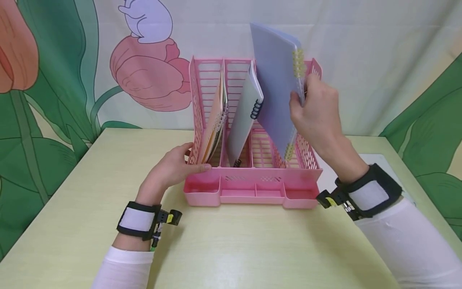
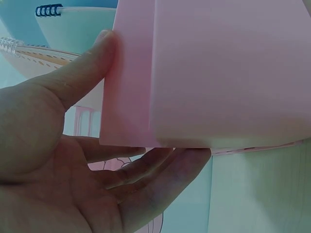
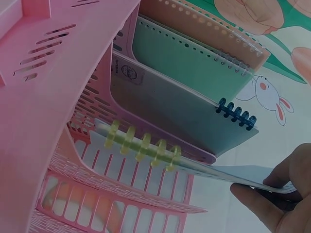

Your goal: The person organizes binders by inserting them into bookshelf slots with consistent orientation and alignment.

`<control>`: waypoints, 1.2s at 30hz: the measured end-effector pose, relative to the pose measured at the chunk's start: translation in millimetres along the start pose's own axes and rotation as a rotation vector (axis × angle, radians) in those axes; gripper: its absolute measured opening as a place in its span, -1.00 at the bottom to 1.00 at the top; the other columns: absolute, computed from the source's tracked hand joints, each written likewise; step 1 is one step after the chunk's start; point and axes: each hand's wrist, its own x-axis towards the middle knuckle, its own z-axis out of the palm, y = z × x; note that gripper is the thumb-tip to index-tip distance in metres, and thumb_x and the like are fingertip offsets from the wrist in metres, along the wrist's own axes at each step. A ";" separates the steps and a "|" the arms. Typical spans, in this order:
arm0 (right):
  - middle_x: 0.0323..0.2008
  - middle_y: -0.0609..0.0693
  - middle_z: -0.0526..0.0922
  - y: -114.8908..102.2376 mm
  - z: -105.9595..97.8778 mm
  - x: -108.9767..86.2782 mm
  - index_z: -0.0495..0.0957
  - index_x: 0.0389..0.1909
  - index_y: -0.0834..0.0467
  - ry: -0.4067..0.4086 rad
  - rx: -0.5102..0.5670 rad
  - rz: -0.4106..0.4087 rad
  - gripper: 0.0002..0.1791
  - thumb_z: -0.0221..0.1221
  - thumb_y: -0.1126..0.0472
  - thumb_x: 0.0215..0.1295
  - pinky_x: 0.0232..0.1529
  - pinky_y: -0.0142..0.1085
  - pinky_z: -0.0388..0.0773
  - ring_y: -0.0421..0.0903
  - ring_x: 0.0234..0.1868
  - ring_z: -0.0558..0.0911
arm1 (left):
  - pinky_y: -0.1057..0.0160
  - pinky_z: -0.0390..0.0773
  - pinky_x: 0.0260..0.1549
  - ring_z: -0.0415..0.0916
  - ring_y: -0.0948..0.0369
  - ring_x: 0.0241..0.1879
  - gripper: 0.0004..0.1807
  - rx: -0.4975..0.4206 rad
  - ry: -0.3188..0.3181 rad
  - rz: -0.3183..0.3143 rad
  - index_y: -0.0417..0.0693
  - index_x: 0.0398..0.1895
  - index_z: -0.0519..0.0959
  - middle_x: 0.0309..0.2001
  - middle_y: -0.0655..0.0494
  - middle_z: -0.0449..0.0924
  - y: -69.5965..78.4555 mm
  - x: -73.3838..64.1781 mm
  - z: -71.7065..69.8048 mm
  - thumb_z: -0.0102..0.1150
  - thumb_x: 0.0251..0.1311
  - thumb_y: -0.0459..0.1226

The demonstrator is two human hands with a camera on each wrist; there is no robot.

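Note:
A pink file rack [image 1: 267, 174] with upright compartments stands on the table, small trays along its front. My left hand [image 1: 171, 166] grips its front left corner, thumb on the front edge and fingers against the side wall. In my right hand [image 1: 319, 114] is a blue-violet notebook [image 1: 274, 88], pinched by its ringed edge. Its lower part is inside the third compartment from the left, and its yellow rings [image 3: 143, 145] show in the right wrist view. A grey notebook [image 1: 242, 120] with dark rings leans in the second compartment. Peach [image 3: 194, 26] and green [image 3: 189, 63] notebooks fill the leftmost one.
Behind the rack hangs a curtain [image 1: 361, 72] printed with flowers and a rabbit. A flat whitish sheet or board [image 1: 379, 164] lies on the table to the right, partly behind my right forearm. The pale table [image 1: 245, 245] extends in front.

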 end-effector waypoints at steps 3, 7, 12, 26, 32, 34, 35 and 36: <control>-0.12 0.40 0.69 -0.7 1.8 0.5 0.50 -0.12 0.50 -0.018 0.009 0.014 -0.76 0.15 0.34 0.41 -0.11 0.10 0.70 0.26 -0.06 0.73 | -0.19 0.48 0.17 0.39 -0.14 0.20 0.03 -0.003 -0.002 -0.006 -0.17 0.61 0.11 0.28 -0.25 0.41 -0.3 -0.4 0.5 0.44 0.22 0.00; -0.07 0.39 0.68 -0.8 3.4 1.0 0.49 -0.07 0.49 -0.036 0.010 0.031 -0.74 0.15 0.33 0.42 -0.05 0.10 0.67 0.26 0.00 0.71 | -0.19 0.49 0.17 0.40 -0.14 0.20 0.02 0.001 -0.001 -0.001 -0.17 0.61 0.11 0.26 -0.25 0.41 0.6 -0.2 1.3 0.44 0.23 -0.01; -0.14 0.37 0.67 1.0 7.8 2.9 0.49 -0.11 0.47 -0.045 -0.004 0.025 -0.77 0.15 0.32 0.44 -0.08 0.09 0.69 0.27 -0.01 0.71 | -0.19 0.49 0.16 0.41 -0.14 0.19 0.01 0.006 0.003 0.010 -0.18 0.61 0.11 0.25 -0.25 0.42 1.8 0.1 0.8 0.43 0.24 -0.03; -0.20 0.33 0.63 5.7 20.6 6.4 0.47 -0.14 0.44 -0.082 -0.034 0.021 -0.80 0.16 0.32 0.46 -0.08 0.05 0.70 0.25 -0.04 0.70 | -0.18 0.49 0.17 0.41 -0.14 0.19 0.01 0.006 0.007 0.012 -0.18 0.61 0.12 0.28 -0.28 0.41 0.8 -0.4 0.1 0.44 0.23 -0.02; -0.18 0.32 0.64 6.9 26.8 5.8 0.48 -0.11 0.43 -0.101 -0.040 0.039 -0.79 0.18 0.31 0.46 -0.03 0.04 0.68 0.23 -0.03 0.69 | -0.18 0.49 0.16 0.42 -0.14 0.17 -0.01 0.002 0.006 0.015 -0.21 0.59 0.13 0.26 -0.29 0.42 -1.0 0.0 0.5 0.44 0.24 -0.03; -0.21 0.32 0.63 7.8 28.3 5.0 0.47 -0.13 0.43 -0.099 -0.044 0.034 -0.81 0.17 0.33 0.46 -0.06 0.04 0.68 0.23 -0.06 0.69 | -0.18 0.49 0.16 0.41 -0.14 0.17 -0.01 -0.001 0.004 0.013 -0.21 0.59 0.13 0.26 -0.29 0.42 -1.2 0.1 0.6 0.44 0.24 -0.03; -0.21 0.32 0.63 8.6 29.2 4.4 0.47 -0.13 0.43 -0.100 -0.045 0.035 -0.81 0.17 0.34 0.46 -0.06 0.05 0.68 0.24 -0.07 0.68 | -0.18 0.49 0.16 0.41 -0.14 0.17 -0.01 -0.001 0.004 0.011 -0.20 0.59 0.13 0.26 -0.28 0.42 -1.1 0.2 0.7 0.44 0.24 -0.03; -0.21 0.32 0.63 9.5 30.2 4.2 0.47 -0.13 0.43 -0.099 -0.045 0.035 -0.81 0.17 0.34 0.46 -0.06 0.05 0.68 0.24 -0.06 0.68 | -0.18 0.50 0.15 0.42 -0.14 0.17 -0.01 0.000 0.005 0.009 -0.20 0.59 0.14 0.26 -0.28 0.42 -0.9 0.2 0.7 0.44 0.24 -0.03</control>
